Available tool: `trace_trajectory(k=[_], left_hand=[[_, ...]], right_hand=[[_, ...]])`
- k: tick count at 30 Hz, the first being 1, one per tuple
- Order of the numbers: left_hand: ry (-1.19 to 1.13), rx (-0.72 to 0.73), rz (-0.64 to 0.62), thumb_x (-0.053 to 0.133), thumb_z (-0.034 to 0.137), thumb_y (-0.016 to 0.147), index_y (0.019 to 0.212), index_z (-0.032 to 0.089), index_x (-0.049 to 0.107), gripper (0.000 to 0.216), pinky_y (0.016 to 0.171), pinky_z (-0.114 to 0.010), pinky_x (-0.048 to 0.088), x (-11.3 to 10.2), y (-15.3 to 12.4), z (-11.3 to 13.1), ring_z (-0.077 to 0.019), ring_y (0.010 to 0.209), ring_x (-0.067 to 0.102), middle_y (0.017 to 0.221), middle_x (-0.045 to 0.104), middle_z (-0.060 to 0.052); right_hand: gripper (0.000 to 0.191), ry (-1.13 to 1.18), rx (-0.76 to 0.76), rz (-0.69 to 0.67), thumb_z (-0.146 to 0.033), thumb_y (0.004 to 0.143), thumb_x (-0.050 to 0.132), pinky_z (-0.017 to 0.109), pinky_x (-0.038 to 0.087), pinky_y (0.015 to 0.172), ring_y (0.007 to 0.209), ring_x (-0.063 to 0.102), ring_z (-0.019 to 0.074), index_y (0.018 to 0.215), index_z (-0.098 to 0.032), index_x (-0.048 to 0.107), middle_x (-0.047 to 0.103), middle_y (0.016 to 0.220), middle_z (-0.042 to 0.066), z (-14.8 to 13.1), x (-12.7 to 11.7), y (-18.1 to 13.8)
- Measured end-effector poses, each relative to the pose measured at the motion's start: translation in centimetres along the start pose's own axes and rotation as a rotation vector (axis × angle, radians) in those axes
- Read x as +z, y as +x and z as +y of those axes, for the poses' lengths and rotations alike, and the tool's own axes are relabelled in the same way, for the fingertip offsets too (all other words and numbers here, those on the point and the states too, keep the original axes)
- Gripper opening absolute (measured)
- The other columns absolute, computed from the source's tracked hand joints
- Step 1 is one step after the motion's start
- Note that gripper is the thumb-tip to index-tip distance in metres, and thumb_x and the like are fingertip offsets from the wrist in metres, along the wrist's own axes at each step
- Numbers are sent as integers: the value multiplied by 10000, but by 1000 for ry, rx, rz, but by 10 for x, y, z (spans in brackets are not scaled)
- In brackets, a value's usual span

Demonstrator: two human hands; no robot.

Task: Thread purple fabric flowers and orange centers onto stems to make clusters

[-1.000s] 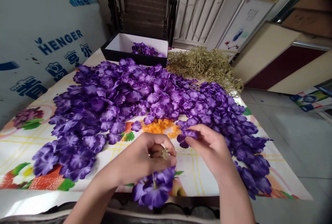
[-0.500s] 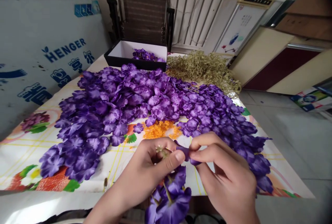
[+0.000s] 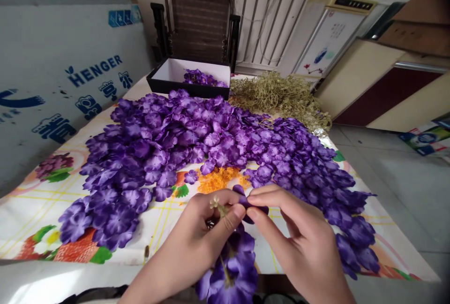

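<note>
My left hand (image 3: pixel 202 231) is closed around a pale green artificial flower stem (image 3: pixel 218 206), its small bud end sticking up past the thumb. Purple artificial flowers (image 3: pixel 234 278) on that stem hang below the hand. Between both hands, a purple petal piece (image 3: pixel 240 192) is pinched; the thumb and forefinger of my right hand (image 3: pixel 302 236) close on its right side. Fingers hide part of the piece and where it meets the stem. Just beyond my fingers lie small orange flower bits (image 3: pixel 218 181).
A wide pile of purple petal pieces (image 3: pixel 140 140) arcs over the patterned tablecloth (image 3: pixel 165 238). Behind it stand a black box (image 3: pixel 168 84) with purple flowers inside and a heap of green stems (image 3: pixel 277 93). A chair (image 3: pixel 200 22) is at the far side, a large white cabinet (image 3: pixel 45 50) at left.
My right hand has shifted slightly left, its thumb now showing against the forefinger on the purple piece. That piece is turned and more spread. The whole view has shifted a little.
</note>
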State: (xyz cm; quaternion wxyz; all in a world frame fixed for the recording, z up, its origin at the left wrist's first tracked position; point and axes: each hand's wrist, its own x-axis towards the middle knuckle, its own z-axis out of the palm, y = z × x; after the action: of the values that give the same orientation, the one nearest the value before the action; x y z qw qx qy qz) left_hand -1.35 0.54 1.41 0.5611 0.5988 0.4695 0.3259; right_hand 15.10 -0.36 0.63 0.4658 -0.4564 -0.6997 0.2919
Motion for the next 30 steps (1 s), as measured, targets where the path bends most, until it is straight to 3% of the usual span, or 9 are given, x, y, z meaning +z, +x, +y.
trace_trajectory(k=[11,18,25,30], left_hand=[[-28,53,-28,524,325,891,726,156,589,245,518,-204,324,-1,8,5,-107,574,389,601,453,34],[76,101,14,492,321,927,709,175,557,271,509,-192,310,0,2,4,-92,552,364,594,425,55],[208,115,-24,441,316,936,716,175,542,281,537,-208,346,1,1,-2,-114,583,422,620,482,26],[232,94,9,449,283,908,616,181,469,310,495,-208,301,-1,1,0,-101,534,372,560,393,45]], right_hand=[[218,40,-21,40,-105,855,611,181,552,729,822,708,126,921,-301,680,753,880,-54,7,0,0],[166,67,6,33,-154,871,599,166,547,698,779,707,118,884,-299,679,754,857,-52,9,-2,1],[56,7,167,-34,-264,866,590,224,541,649,706,675,154,862,-253,644,703,775,-15,0,5,0],[162,-190,288,290,-312,886,527,221,414,453,557,583,149,772,-216,589,603,623,-6,15,1,0]])
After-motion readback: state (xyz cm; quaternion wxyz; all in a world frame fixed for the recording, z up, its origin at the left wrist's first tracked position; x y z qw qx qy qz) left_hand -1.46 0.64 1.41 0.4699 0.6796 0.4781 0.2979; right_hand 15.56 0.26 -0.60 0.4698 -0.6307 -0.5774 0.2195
